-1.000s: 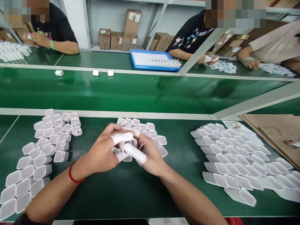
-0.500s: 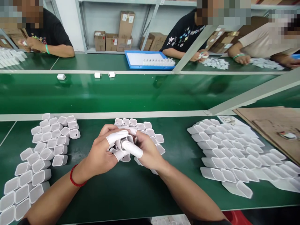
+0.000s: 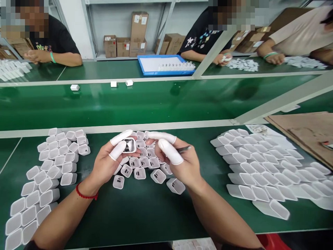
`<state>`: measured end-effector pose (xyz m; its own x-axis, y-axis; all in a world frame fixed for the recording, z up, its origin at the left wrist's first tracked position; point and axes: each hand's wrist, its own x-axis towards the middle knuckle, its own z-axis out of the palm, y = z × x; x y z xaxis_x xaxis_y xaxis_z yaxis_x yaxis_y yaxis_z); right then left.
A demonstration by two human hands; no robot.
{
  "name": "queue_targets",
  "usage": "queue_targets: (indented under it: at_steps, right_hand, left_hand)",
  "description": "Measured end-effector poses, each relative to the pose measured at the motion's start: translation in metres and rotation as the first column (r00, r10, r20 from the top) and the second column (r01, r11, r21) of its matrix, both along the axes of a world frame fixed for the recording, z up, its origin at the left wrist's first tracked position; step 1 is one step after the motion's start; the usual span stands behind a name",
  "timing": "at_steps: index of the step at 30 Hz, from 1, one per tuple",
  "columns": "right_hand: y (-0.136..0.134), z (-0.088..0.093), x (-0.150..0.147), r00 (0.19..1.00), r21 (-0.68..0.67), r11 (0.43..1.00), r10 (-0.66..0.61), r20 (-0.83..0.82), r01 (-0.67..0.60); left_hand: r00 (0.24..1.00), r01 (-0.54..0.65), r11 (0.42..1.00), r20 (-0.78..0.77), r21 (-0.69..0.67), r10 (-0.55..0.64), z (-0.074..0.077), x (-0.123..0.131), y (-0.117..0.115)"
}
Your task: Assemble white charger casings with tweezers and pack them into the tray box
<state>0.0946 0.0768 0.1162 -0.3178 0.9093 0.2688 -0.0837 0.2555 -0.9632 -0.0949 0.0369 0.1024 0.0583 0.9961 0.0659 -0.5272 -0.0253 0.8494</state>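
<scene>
My left hand (image 3: pixel 106 163), with white finger cots, grips a small white charger housing (image 3: pixel 133 145). The open end of the housing faces up, with metal and dark parts showing inside. Just to its right, my right hand (image 3: pixel 183 161) is closed around a slim dark tool (image 3: pixel 183 149). Most of that tool is hidden by the fingers, so its kind does not show. White cots cover this hand's thumb and index finger too. Below and behind both hands stand several open white housings (image 3: pixel 139 173) with dark slots in them.
Rows of white housings stand at the left (image 3: pixel 47 178) and lie slanted at the right (image 3: pixel 260 180). Cardboard (image 3: pixel 307 132) lies at the right edge. Across the green belt (image 3: pixel 145 104), with white plugs (image 3: pixel 113 84) on it, co-workers sit near a blue tray (image 3: pixel 145 72).
My hands have come apart; my right hand has moved right, away from the housing, with the dark tool now showing. The white plugs on the belt have shifted slightly right.
</scene>
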Motion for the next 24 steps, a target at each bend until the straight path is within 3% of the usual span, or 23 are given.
queue_targets:
  at_steps: [3, 6, 8, 10, 13, 16, 22, 24]
  right_hand:
    - [0.003, 0.006, 0.012, 0.996, 0.063, 0.998, 0.026, -0.087, -0.021]
    - [0.002, 0.015, 0.028, 0.998, 0.087, 0.995, 0.057, 0.015, -0.058]
    - [-0.001, 0.019, 0.034, 0.994, 0.097, 0.989, 0.106, 0.033, -0.109]
    - [-0.006, 0.021, 0.034, 0.991, 0.202, 0.971, 0.134, -0.009, -0.129]
    - [-0.012, 0.021, 0.027, 0.997, 0.422, 0.904, 0.074, 0.022, -0.077]
    - [-0.017, 0.018, 0.022, 0.993, 0.534, 0.845, -0.024, 0.119, -0.044]
    - [-0.025, 0.009, 0.023, 0.939, 0.733, 0.67, -0.164, 0.302, -0.119]
    - [-0.025, 0.011, 0.024, 0.928, 0.72, 0.668, -0.12, 0.354, -0.188]
  left_hand:
    - [0.999, -0.017, 1.0, -0.029, -0.026, 0.016, 0.002, -0.001, 0.0]
    - [0.998, -0.01, 0.999, -0.062, -0.031, 0.008, 0.001, -0.002, -0.001]
    - [0.996, -0.01, 1.0, -0.092, 0.007, 0.01, -0.001, -0.003, -0.002]
    - [0.991, -0.041, 0.997, -0.128, 0.07, 0.05, -0.005, -0.002, -0.004]
    - [0.969, -0.122, 0.975, -0.191, 0.186, 0.157, -0.008, 0.0, -0.006]
    - [0.938, -0.176, 0.945, -0.244, 0.275, 0.246, -0.009, 0.003, -0.006]
    - [0.907, -0.209, 0.937, -0.303, 0.28, 0.292, -0.009, 0.006, -0.004]
    - [0.921, -0.207, 0.948, -0.279, 0.241, 0.272, -0.009, 0.005, -0.004]
